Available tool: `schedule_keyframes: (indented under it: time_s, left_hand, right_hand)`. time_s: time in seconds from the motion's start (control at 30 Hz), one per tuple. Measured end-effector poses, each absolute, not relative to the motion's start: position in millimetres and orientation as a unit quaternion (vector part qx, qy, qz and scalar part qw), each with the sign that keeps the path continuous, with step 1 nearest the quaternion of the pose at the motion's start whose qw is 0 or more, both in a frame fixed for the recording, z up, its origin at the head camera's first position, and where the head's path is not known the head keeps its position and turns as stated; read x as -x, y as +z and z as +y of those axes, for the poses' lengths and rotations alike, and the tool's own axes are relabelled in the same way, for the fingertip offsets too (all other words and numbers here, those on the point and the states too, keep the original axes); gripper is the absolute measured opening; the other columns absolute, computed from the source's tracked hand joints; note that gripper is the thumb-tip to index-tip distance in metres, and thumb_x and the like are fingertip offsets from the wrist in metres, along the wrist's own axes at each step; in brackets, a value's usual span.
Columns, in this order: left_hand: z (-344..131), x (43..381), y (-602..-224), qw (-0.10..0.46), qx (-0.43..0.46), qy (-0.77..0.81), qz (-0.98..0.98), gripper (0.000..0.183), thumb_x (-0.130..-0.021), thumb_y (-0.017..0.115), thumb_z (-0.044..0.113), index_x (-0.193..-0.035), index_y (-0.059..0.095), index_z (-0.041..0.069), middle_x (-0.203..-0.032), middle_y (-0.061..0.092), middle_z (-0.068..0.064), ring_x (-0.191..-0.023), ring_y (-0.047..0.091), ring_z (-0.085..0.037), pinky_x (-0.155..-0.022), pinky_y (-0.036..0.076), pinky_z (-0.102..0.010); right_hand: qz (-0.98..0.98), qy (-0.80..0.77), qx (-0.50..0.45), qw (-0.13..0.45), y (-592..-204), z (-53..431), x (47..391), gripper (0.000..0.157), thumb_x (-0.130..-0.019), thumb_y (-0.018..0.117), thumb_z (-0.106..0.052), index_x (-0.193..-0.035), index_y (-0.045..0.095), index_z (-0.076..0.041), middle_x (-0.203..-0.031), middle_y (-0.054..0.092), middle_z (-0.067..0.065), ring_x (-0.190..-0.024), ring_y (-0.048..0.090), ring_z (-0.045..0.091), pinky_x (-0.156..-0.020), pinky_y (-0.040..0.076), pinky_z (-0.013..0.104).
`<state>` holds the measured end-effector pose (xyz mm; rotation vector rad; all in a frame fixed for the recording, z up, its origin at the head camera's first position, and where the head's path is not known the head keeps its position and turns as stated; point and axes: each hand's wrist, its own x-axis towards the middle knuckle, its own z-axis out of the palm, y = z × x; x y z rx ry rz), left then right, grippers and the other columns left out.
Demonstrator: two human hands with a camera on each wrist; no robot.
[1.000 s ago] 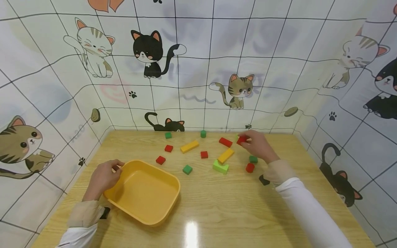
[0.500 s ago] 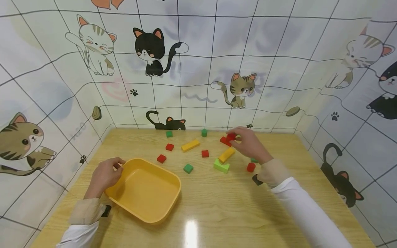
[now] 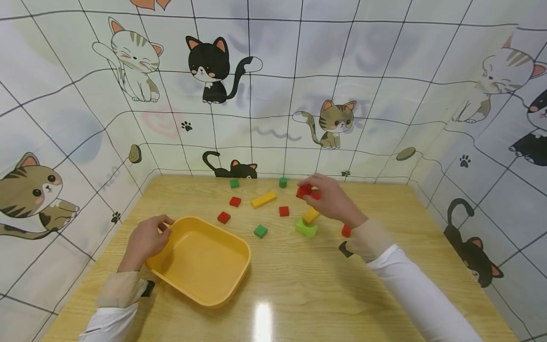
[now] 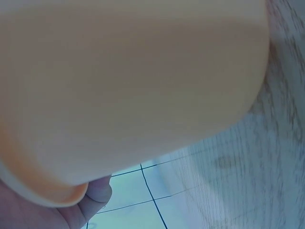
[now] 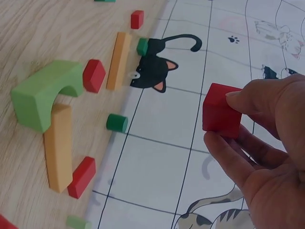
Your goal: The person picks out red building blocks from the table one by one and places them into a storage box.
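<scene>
My left hand (image 3: pixel 146 241) grips the rim of a yellow plastic tray (image 3: pixel 205 261) at its left corner; in the left wrist view the tray's outer wall fills most of the picture. Between thumb and fingers of my right hand (image 3: pixel 331 199) a red cube-like block (image 5: pixel 220 112) is pinched, raised above the far part of the table. Beneath that hand, a red oblong block (image 5: pixel 82 177) lies partly hidden in the head view. Closer to me, a yellow bar (image 3: pixel 310 216) leans against a light green arch block (image 3: pixel 306 229).
Several red blocks (image 3: pixel 284 211), a dark green block (image 3: pixel 260 231) and another yellow bar (image 3: pixel 263 200) lie scattered on the wooden table. A green cylinder (image 3: pixel 283 182) stands near the back edge. A red round block (image 3: pixel 346 231) shows beside my right wrist. Cat-print cloth walls enclose the table.
My right hand has moved left with the red block, from the back right to over the red oblong block. The left hand keeps its grip on the tray. The head view shifts slightly.
</scene>
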<state>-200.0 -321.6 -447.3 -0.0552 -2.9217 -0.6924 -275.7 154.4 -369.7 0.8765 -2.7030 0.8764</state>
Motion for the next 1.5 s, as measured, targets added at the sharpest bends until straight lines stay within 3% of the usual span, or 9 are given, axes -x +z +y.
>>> schedule_keyframes:
  time_s: [0.3,0.6,0.93,1.5]
  left_hand:
    - [-321.9,200.1,-445.2,0.064,0.019,-0.231,-0.971,0.023,-0.094,0.062,0.010,-0.114,0.070,0.001,-0.093,0.072,-0.017,-0.064,0.054,-0.018,-0.057,0.041,-0.032]
    - [-322.5,200.6,-448.5,0.067,0.013,-0.233,-0.970,0.024,-0.093,0.061,0.011,-0.113,0.070,0.002,-0.093,0.072,-0.016,-0.065,0.054,-0.019,-0.057,0.041,-0.031]
    - [-322.4,199.6,-448.6,0.067,0.016,-0.238,-0.969,0.025,-0.094,0.060,0.011,-0.115,0.069,0.001,-0.094,0.072,-0.017,-0.061,0.053,-0.018,-0.056,0.041,-0.031]
    - [-321.6,199.0,-445.2,0.070,0.016,-0.243,-0.967,0.026,-0.093,0.061,0.011,-0.116,0.069,0.001,-0.094,0.071,-0.017,-0.061,0.052,-0.017,-0.056,0.041,-0.031]
  right_hand:
    - [-0.874,0.325,-0.351,0.082,-366.5,129.9,269.6,0.029,-0.092,0.069,0.000,-0.121,0.069,-0.004,-0.114,0.070,0.011,-0.104,0.068,0.026,-0.091,0.060,0.043]
    - [-0.875,0.320,-0.361,0.044,-363.4,101.7,264.4,0.030,-0.093,0.069,-0.002,-0.123,0.069,-0.005,-0.116,0.069,0.007,-0.106,0.068,0.022,-0.092,0.059,0.035]
    - [-0.867,0.299,-0.398,0.032,-367.5,71.5,261.4,0.030,-0.094,0.070,-0.007,-0.124,0.070,-0.008,-0.119,0.070,0.005,-0.102,0.064,0.020,-0.089,0.060,0.037]
    - [-0.841,0.271,-0.465,-0.054,-381.8,7.0,248.6,0.028,-0.094,0.065,-0.005,-0.122,0.071,-0.007,-0.114,0.067,0.006,-0.100,0.063,0.016,-0.094,0.058,0.030]
